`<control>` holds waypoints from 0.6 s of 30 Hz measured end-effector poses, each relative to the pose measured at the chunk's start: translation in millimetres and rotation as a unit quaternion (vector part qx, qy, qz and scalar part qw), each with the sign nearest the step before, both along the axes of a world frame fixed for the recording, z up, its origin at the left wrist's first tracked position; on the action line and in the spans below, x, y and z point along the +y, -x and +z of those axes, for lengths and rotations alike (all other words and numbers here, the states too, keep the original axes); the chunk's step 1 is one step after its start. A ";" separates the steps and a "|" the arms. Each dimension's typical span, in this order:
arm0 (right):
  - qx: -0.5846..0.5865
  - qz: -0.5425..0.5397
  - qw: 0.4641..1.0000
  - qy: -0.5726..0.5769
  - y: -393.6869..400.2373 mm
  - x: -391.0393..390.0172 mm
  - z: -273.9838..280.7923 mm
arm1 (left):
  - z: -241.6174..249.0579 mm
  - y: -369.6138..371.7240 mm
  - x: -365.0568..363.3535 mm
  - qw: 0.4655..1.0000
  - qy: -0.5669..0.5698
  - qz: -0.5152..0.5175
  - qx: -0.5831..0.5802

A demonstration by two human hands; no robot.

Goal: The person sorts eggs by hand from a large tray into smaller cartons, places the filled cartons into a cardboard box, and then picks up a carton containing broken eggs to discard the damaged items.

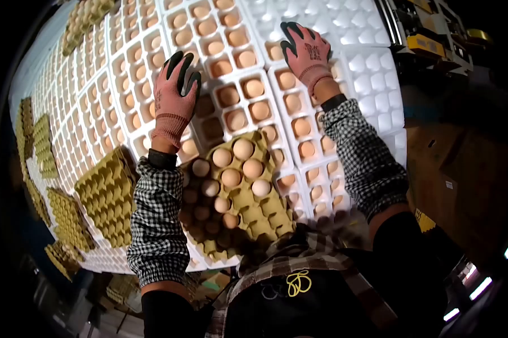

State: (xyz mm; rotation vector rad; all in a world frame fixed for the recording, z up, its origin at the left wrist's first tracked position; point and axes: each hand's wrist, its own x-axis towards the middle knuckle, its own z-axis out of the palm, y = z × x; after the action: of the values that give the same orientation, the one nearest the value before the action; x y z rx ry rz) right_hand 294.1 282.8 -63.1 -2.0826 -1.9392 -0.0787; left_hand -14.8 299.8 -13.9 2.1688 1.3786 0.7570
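My left hand (178,93), in a pink glove with dark fingertips, reaches over eggs set in white foam trays (200,73). Its fingers are apart, and I see nothing held in them. My right hand (309,53), gloved alike, is at the border between egg-filled cells and bare white cells, beside an egg (275,50). The fingers are spread; what lies under the palm is hidden. Close to my body, a tan pulp egg tray (265,208) rests tilted on the foam trays. Brown eggs (231,177) sit in its far and left cells, partly in shadow.
More pulp trays (104,197) lie at the left, and another with eggs (88,22) is at the far left. White foam trays without eggs (375,84) lie at the right. Beyond them are a cardboard box (442,169) and machinery with a yellow part (425,44).
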 end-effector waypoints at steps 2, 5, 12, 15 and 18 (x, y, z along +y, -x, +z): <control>0.040 0.026 0.997 -0.059 -5.7 -8.9 -9.8 | 37.5 8.6 -35.1 0.993 0.055 -0.028 -0.105; 0.280 0.009 0.959 -0.039 25.5 -77.2 68.4 | 75.2 38.0 -120.7 0.992 0.116 0.024 -0.031; 0.065 0.332 0.930 0.142 98.4 -209.0 94.3 | 45.7 13.1 -203.6 0.994 0.040 0.004 0.099; 0.570 0.073 0.780 0.247 92.2 -217.2 100.8 | 67.5 33.2 -201.6 0.913 0.245 0.134 -0.297; 0.794 -0.019 0.578 0.187 78.1 -217.1 90.2 | 90.2 69.8 -180.1 0.915 0.268 0.149 -0.263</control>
State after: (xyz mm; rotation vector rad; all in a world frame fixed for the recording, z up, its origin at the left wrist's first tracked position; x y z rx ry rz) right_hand 216.0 65.6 27.1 -1.1684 -0.6433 1.6624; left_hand -84.7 119.7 76.3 1.2335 1.4162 0.8645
